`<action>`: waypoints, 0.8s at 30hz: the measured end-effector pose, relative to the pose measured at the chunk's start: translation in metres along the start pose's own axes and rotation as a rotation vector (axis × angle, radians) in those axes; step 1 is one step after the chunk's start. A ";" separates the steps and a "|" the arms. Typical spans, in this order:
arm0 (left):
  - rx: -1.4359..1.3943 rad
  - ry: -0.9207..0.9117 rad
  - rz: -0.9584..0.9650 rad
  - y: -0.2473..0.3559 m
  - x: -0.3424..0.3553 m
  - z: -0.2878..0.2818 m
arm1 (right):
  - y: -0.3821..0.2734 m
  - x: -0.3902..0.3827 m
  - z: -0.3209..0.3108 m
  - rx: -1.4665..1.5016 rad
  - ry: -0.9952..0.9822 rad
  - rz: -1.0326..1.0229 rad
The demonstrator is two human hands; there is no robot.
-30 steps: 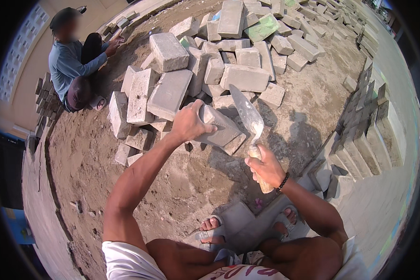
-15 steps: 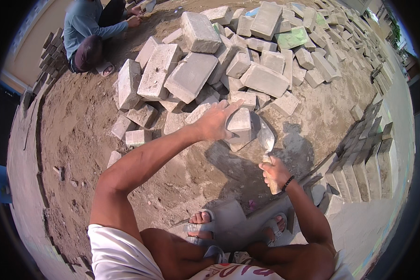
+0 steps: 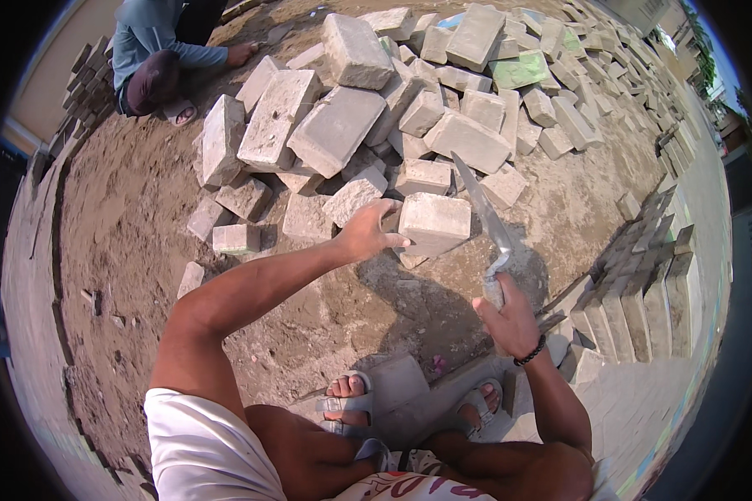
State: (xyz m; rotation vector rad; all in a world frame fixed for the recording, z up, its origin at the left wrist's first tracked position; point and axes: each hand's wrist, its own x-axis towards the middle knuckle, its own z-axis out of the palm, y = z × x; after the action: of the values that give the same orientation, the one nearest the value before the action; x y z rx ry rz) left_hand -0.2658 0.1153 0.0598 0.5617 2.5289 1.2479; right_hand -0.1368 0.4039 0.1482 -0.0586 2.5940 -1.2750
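My left hand (image 3: 368, 230) has its fingers apart at the left end of a grey concrete paver (image 3: 434, 221), thumb at its lower corner; I cannot tell whether it presses on it. My right hand (image 3: 510, 321) grips the handle of a trowel (image 3: 489, 221), whose pointed steel blade rises just right of that paver, its tip in front of the heap. Behind both hands lies a loose heap of pavers (image 3: 342, 129), some stained green, tilted every way on sandy ground (image 3: 125, 250).
A co-worker (image 3: 163, 58) in a blue top crouches upper left, beside stacked bricks (image 3: 83, 92). Leaning pavers (image 3: 643, 309) line a paved strip (image 3: 610, 417) at right. A concrete edge (image 3: 29, 275) runs down the left. My sandalled feet (image 3: 347, 401) are below my hands.
My left hand has slid off the paver's top to its left end and loosened. The trowel has swung from leaning left to more upright beside the paver. The view has shifted.
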 end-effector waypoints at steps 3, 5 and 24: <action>0.060 0.194 0.110 -0.005 -0.006 0.011 | -0.013 -0.009 -0.011 -0.263 0.008 -0.206; 0.098 0.225 0.185 0.004 -0.005 0.010 | -0.030 -0.015 -0.016 -0.342 -0.091 -0.122; -0.154 0.053 0.043 0.012 0.008 0.003 | 0.001 0.015 -0.040 -0.698 -0.212 -0.048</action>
State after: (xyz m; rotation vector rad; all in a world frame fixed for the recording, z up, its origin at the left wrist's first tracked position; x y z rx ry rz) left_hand -0.2692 0.1274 0.0671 0.5565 2.4470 1.4758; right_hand -0.1606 0.4335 0.1683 -0.3581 2.7154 -0.2970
